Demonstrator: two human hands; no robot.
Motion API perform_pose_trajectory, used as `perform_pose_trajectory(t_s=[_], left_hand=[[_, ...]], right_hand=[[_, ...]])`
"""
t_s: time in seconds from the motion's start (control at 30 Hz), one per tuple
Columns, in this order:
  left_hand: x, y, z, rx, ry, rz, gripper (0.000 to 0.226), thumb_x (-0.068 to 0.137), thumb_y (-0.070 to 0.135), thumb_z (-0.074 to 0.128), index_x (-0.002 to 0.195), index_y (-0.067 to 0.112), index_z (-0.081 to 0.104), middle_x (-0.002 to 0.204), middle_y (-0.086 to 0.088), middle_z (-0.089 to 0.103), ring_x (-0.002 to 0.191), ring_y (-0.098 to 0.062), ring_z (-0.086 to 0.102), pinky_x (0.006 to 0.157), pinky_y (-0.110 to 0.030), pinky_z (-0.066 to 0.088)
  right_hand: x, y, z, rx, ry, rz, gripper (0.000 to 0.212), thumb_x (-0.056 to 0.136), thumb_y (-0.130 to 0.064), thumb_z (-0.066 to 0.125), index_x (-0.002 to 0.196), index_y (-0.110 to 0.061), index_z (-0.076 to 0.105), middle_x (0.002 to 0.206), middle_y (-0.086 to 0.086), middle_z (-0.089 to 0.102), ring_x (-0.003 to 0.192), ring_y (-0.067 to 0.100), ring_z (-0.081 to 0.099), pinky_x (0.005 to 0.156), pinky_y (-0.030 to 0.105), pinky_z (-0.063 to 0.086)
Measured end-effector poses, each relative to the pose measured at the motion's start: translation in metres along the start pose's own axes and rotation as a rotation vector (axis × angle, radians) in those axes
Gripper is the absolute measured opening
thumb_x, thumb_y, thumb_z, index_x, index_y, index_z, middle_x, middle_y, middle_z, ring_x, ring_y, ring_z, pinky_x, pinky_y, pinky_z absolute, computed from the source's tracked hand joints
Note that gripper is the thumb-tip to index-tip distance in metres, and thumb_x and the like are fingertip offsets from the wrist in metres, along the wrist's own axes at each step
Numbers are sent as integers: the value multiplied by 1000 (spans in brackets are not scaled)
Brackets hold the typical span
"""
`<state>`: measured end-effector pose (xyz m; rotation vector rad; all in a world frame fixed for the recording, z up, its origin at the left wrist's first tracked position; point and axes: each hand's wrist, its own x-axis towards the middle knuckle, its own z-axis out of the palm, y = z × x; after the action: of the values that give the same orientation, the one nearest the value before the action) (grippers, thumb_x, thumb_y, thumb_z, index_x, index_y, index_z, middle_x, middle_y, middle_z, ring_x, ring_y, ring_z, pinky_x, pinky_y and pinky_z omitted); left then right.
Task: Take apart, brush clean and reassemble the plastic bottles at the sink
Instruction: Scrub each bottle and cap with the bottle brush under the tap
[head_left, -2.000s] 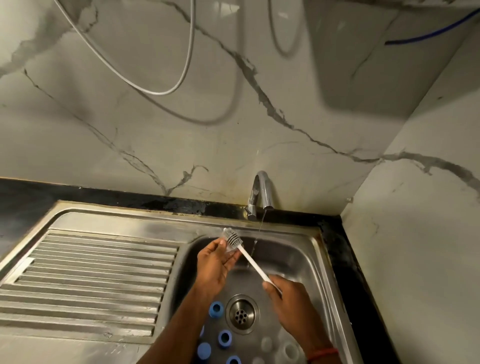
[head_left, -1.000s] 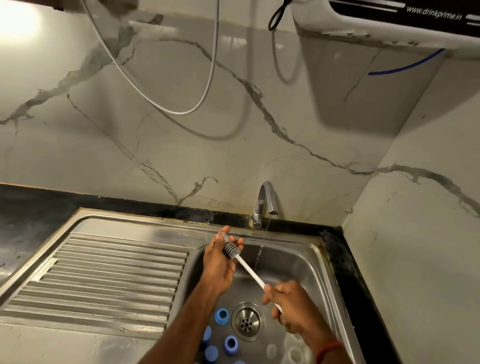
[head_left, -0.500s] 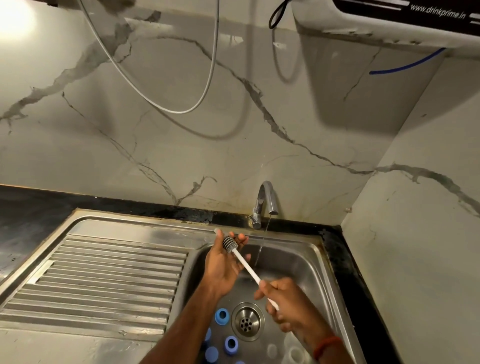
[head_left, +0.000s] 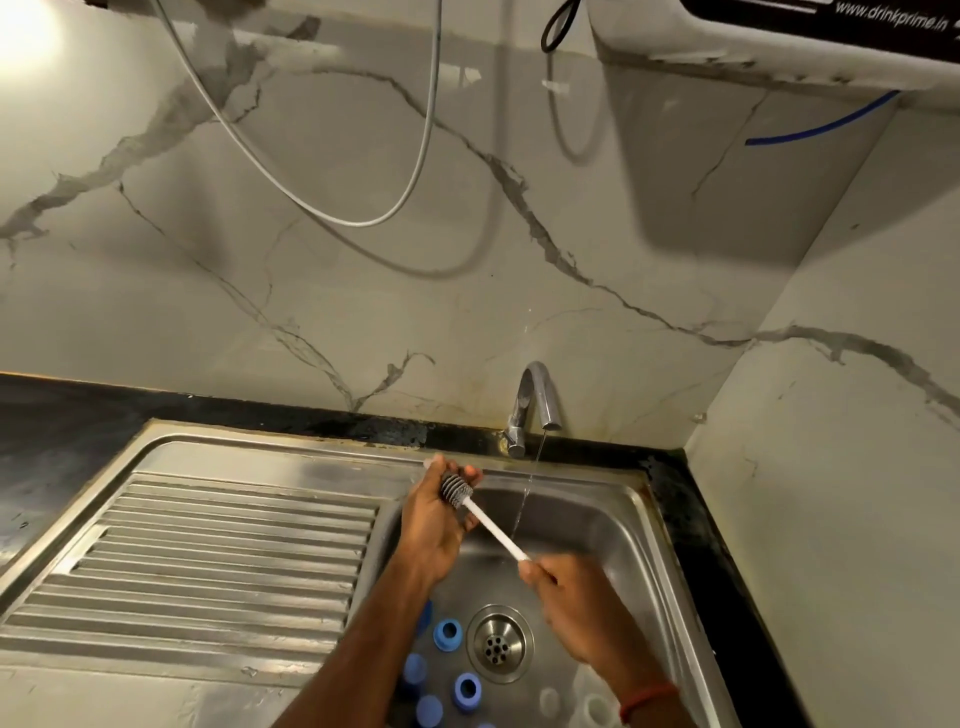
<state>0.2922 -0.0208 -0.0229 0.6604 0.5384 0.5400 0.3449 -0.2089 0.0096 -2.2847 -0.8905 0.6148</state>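
Over the steel sink basin (head_left: 613, 525) my left hand (head_left: 434, 530) curls its fingers round the grey ribbed head of a bottle brush (head_left: 457, 491). A small pale tip pokes out above that hand; I cannot tell what it is. My right hand (head_left: 576, 608), blurred, grips the lower end of the brush's white handle (head_left: 496, 532). Several blue bottle caps (head_left: 448, 634) lie on the basin floor left of the drain (head_left: 500, 644). Clear bottle parts (head_left: 597, 709) lie at the bottom right, partly under my right wrist.
The tap (head_left: 535, 400) stands behind the basin and a thin stream of water (head_left: 524, 499) falls just right of the brush. A ribbed draining board (head_left: 208, 551) lies to the left. Marble walls close the back and right; a white hose (head_left: 363, 221) hangs above.
My left hand went from open beside the brush head to curled round it. My right hand has shifted slightly along the handle and is blurred now.
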Motion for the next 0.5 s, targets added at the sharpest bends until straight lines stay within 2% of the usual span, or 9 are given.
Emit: perform_pose_trajectory(t_s=[0.07,0.1,0.17,0.23,0.3,0.37,0.4,0.43,0.5], left_hand=[[1,5,1,-32,-90,-8,25,96,41,52,91,18,59,91,-6,66,97,-22,68,92,-47,46],[1,7,1,-79,-132,-25,28,101,40,48,89,17,59,88,-6,65,96,-23,67,89,-47,46],[1,9,2,-147,-164,-56,38,106,40,40,86,16,61,86,-5,65,96,-24,65,87,-47,47],[1,8,1,-141,-108,-67,38,106,41,40,87,16,61,85,-5,65,94,-24,66,86,-46,48],[1,0,0,-117,15,-80,32,104,40,45,88,17,61,83,-5,66,87,-22,67,86,-43,48],[2,-7,-3,-111,193,-73,26,103,34,49,86,19,60,76,-2,65,77,-20,65,85,-41,50],[3,-8,-6,-125,278,-74,24,103,31,50,85,19,59,75,-2,64,75,-19,63,87,-41,51],[5,-6,-10,-147,340,-71,22,103,30,51,86,19,59,76,-1,64,75,-18,62,91,-42,51],[6,1,-20,-122,398,-38,23,103,37,53,93,19,63,82,0,65,78,-16,62,92,-41,52]], right_hand=[[3,5,-7,583,-266,237,45,103,-45,47,96,-7,71,53,0,45,38,8,33,36,21,29],[4,9,-13,728,-359,288,48,103,-45,47,103,-3,71,53,2,42,37,6,28,36,16,24],[7,17,-20,809,-476,297,50,103,-42,45,110,2,69,53,3,37,36,5,25,35,13,23],[10,21,-20,781,-499,285,50,104,-41,45,109,2,69,53,3,37,36,5,26,35,15,23],[10,20,-14,572,-373,213,46,104,-42,47,104,-3,70,54,0,43,39,6,30,37,23,27],[9,22,-6,18,-108,-10,36,101,-44,50,100,-13,68,61,-6,53,48,7,44,49,36,42],[9,29,-2,-318,46,-142,30,99,-46,52,101,-20,67,66,-7,58,54,6,51,54,34,46],[6,34,-1,-534,179,-227,24,96,-48,57,103,-27,66,69,-8,61,58,6,56,54,28,46],[0,40,-3,-617,285,-239,20,92,-50,62,104,-34,66,69,-8,63,60,8,61,51,24,45]])
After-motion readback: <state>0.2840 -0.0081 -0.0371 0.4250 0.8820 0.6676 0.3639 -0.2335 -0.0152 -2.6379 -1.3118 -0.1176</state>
